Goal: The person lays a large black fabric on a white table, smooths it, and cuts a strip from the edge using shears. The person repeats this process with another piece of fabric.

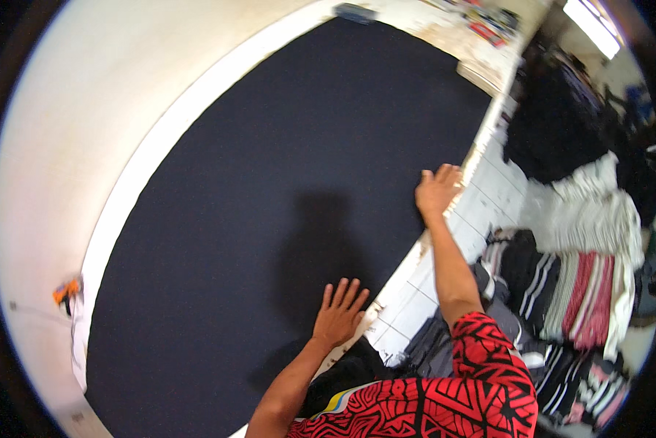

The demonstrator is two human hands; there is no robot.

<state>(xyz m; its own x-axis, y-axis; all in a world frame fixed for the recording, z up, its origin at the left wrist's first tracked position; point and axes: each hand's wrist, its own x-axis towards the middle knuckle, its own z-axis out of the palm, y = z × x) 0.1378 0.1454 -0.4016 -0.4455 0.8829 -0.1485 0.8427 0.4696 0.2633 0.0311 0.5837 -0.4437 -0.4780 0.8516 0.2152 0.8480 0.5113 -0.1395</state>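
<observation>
A wide sheet of dark navy or black fabric [269, 146] lies spread over a long white table [153, 164]. My left hand [339, 314] rests flat near the fabric's near edge, its fingers spread and nothing held. Farther along that same edge, my right hand [439, 191] lies palm down at the table's rim, fingers stretched out. Its fingertips reach the border of the cloth. A dark shadow falls on the fabric ahead of my left hand.
A dark block [355, 13] sits at the fabric's far end, and a pale bar [479, 78] at its far right corner. Small tools [488, 29] lie beyond. An orange object [66, 292] is by the left wall. Folded textile stacks [583, 292] stand on the tiled floor at right.
</observation>
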